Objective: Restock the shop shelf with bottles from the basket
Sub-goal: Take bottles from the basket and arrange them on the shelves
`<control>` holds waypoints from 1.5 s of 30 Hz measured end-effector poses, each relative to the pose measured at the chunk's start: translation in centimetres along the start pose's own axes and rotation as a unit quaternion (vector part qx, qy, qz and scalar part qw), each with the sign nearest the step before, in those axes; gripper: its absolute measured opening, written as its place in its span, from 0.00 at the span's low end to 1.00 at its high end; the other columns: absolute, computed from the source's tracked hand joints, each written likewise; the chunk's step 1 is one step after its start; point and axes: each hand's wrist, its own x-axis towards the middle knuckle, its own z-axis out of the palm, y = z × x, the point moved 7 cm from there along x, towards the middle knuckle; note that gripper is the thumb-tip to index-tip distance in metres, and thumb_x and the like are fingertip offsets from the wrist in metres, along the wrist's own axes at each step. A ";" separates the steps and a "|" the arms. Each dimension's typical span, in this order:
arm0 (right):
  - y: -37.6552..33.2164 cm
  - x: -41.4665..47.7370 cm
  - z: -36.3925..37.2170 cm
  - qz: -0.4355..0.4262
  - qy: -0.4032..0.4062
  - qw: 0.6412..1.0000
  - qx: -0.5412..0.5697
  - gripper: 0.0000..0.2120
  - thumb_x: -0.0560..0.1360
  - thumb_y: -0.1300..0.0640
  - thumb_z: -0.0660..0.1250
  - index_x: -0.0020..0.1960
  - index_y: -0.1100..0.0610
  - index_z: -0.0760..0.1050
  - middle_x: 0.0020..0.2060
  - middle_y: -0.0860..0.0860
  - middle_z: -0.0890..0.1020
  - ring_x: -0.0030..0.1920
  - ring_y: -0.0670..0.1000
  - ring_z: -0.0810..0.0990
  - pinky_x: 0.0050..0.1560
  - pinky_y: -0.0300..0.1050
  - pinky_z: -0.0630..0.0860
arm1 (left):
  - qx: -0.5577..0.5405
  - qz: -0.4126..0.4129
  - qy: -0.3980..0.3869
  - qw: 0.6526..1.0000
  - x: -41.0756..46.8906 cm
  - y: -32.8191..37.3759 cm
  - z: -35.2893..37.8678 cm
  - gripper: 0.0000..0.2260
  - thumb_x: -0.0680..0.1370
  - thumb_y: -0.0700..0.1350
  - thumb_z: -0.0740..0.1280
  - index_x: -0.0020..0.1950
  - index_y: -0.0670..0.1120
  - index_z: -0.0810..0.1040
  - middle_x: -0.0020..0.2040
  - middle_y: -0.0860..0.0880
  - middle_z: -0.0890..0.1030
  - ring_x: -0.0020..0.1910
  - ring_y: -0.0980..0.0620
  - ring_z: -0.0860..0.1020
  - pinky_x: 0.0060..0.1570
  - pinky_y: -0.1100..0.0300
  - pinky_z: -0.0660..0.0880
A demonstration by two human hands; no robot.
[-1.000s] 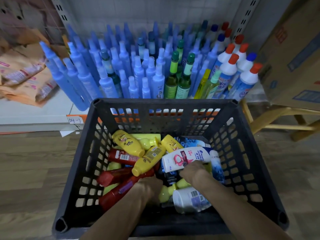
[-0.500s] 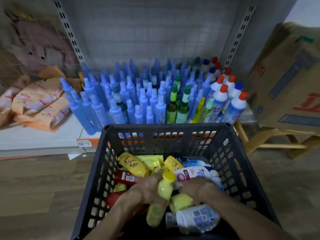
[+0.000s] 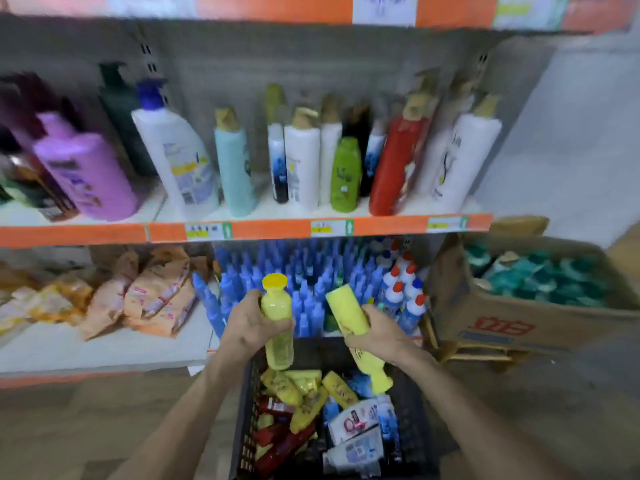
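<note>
My left hand (image 3: 246, 325) grips an upright pale yellow bottle (image 3: 276, 318) with a yellow cap, lifted above the black basket (image 3: 244, 427). My right hand (image 3: 375, 336) grips a second yellow bottle (image 3: 348, 315), tilted with its cap end pointing down toward the basket. The basket on the floor holds several yellow, red and white bottles (image 3: 353, 424). The shop shelf (image 3: 270, 228) with an orange front edge carries tall shampoo bottles (image 3: 301, 162) at about head height, beyond both hands.
The lowest shelf holds a dense block of blue spray bottles (image 3: 311, 271), white bottles with red caps (image 3: 403, 285) and orange packets (image 3: 152, 292). An open cardboard box (image 3: 512, 317) of green items stands on a wooden stool at the right.
Both hands have risen out of the basket, each carrying a yellow bottle. My view has tilted up, bringing the shampoo shelf into sight.
</note>
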 end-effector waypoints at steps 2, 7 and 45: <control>-4.0 -3.7 -4.8 0.003 0.014 0.999 0.040 0.17 0.70 0.49 0.72 0.56 0.50 0.71 0.46 0.52 0.79 0.44 0.51 0.80 0.46 0.52 0.77 | -0.007 0.005 -0.001 1.000 -2.0 5.4 -3.8 0.23 0.64 0.50 0.79 0.53 0.49 0.71 0.49 0.48 0.80 0.45 0.50 0.77 0.43 0.57 0.72; -14.5 -12.6 -17.4 0.042 0.075 0.993 0.085 0.27 0.74 0.48 0.69 0.67 0.56 0.63 0.55 0.54 0.78 0.53 0.54 0.79 0.53 0.51 0.75 | -0.008 0.043 -0.020 0.999 -8.2 20.6 -14.1 0.23 0.66 0.49 0.78 0.51 0.52 0.66 0.47 0.50 0.76 0.46 0.50 0.75 0.42 0.59 0.70; -31.7 -11.4 -45.1 0.046 -0.130 0.724 0.676 0.19 0.80 0.44 0.61 0.51 0.60 0.78 0.45 0.60 0.82 0.40 0.55 0.81 0.26 0.39 0.76 | -0.128 0.193 0.083 0.969 -3.0 54.3 -26.0 0.21 0.68 0.44 0.77 0.57 0.47 0.74 0.49 0.51 0.80 0.48 0.53 0.77 0.43 0.67 0.72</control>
